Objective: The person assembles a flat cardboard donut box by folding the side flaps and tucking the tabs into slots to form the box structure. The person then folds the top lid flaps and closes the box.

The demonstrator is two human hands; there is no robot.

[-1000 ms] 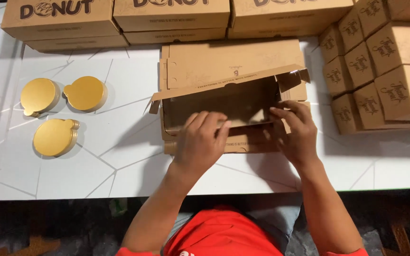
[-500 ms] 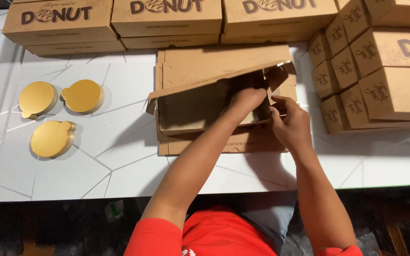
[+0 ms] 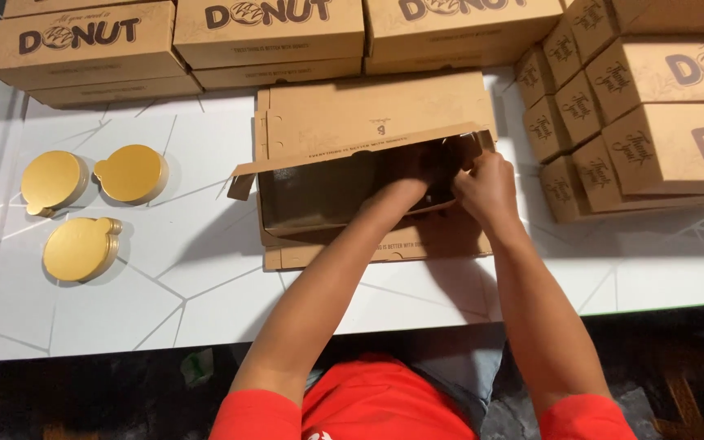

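**Both hands at the right end of a half-folded carton**

The left hand [image 3: 421,175] reaches across inside the brown cardboard box [image 3: 327,195], its fingers bent against the right-hand inner wall, likely to brace that wall from within. The right hand [image 3: 486,189] sits just outside the same corner, fingers curled and pinching the end flap [image 3: 470,147], so the panel is caught between the two hands. How tightly either one grips cannot be told, since the fingertips are in shadow. The box lies directly before the person on a stack of flat blanks [image 3: 376,110], its long lid flap [image 3: 352,151] raised beyond the hands. Left of the left forearm, well apart, three round gold boards [image 3: 91,204] lie on the white table [image 3: 189,301]. Finished printed boxes [image 3: 662,106] are piled just beside the right hand and along the far edge
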